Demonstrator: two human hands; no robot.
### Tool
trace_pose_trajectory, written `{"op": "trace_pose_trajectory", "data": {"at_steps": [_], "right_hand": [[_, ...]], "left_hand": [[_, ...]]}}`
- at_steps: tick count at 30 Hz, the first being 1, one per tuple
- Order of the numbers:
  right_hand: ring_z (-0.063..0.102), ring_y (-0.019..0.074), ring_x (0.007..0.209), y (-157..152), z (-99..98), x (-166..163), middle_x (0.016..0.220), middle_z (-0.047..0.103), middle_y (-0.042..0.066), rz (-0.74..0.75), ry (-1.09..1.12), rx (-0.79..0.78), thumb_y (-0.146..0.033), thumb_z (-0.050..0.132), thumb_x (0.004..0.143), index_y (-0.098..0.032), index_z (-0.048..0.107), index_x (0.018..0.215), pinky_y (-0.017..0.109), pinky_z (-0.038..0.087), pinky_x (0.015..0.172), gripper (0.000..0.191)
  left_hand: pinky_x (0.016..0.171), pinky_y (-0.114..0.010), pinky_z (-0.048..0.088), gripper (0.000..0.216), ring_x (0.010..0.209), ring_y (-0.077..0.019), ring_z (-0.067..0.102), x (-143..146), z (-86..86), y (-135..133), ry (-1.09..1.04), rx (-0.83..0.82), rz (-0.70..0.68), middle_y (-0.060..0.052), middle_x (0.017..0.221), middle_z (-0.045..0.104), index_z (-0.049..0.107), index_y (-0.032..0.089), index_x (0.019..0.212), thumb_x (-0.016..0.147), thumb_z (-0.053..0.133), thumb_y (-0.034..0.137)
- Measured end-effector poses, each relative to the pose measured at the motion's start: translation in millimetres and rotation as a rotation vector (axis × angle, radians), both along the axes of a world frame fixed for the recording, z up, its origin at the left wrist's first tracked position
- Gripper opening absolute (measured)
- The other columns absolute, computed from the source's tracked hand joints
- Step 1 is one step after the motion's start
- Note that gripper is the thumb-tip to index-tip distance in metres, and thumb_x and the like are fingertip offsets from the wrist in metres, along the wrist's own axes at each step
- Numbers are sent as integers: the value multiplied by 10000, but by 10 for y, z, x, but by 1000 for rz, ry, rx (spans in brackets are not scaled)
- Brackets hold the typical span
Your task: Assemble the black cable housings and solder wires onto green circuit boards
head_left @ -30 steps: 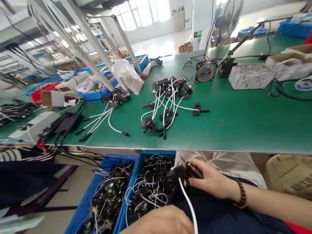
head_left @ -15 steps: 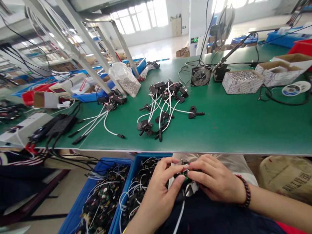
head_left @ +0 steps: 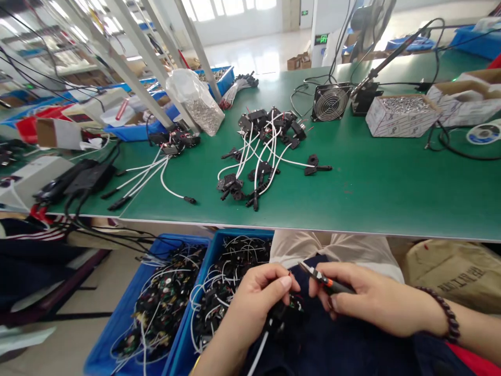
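Over my lap, my left hand (head_left: 256,297) is closed, thumb against forefinger, around a small black wired assembly (head_left: 276,318) with a white cable (head_left: 258,352) trailing down from it. A short red wire end shows by the fingertips; most of the assembly is hidden under the hand. My right hand (head_left: 371,300) is wrapped around a pair of pliers (head_left: 324,281) with black and orange handles. Their metal tip points up and left, just right of my left fingertips and apart from them.
On the green bench (head_left: 376,193) lies a pile of black assemblies (head_left: 270,128) with white cables. Behind are a small fan (head_left: 331,102) and a box of metal parts (head_left: 401,120). Blue bins (head_left: 117,308) of similar assemblies stand below, left of my lap. A person's sleeve (head_left: 35,230) shows far left.
My hands have moved apart from their shared hold on the assembly. My right hand now shows the pliers pointing up-left, while the left keeps the assembly, slightly lower. The camera view has tilted down.
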State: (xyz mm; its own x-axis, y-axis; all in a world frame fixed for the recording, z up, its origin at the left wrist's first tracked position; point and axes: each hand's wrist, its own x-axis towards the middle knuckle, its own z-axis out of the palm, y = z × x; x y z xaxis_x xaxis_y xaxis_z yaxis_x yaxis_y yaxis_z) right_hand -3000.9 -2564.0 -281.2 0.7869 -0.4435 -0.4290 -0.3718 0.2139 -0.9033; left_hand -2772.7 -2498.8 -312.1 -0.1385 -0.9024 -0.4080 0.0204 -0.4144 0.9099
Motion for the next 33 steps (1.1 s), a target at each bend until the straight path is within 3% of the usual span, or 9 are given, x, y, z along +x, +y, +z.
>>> {"op": "trace_pose_trajectory", "data": {"at_steps": [6, 33], "right_hand": [[580, 177, 820, 19, 22, 44, 867, 641, -6, 67, 93, -35, -179, 523, 788, -206, 645, 948, 288, 460, 773, 203], [568, 147, 752, 22, 63, 29, 825, 634, -27, 121, 140, -104, -130, 510, 779, -208, 669, 946, 245, 440, 703, 244]], "left_hand": [[656, -269, 375, 281, 674, -168, 535, -77, 171, 54, -175, -31, -72, -25, 670, 611, 646, 169, 672, 852, 597, 379], [614, -266, 334, 264, 626, -149, 475, -113, 186, 44, -206, -53, -109, 6, 617, 543, 645, 170, 675, 842, 579, 364]]}}
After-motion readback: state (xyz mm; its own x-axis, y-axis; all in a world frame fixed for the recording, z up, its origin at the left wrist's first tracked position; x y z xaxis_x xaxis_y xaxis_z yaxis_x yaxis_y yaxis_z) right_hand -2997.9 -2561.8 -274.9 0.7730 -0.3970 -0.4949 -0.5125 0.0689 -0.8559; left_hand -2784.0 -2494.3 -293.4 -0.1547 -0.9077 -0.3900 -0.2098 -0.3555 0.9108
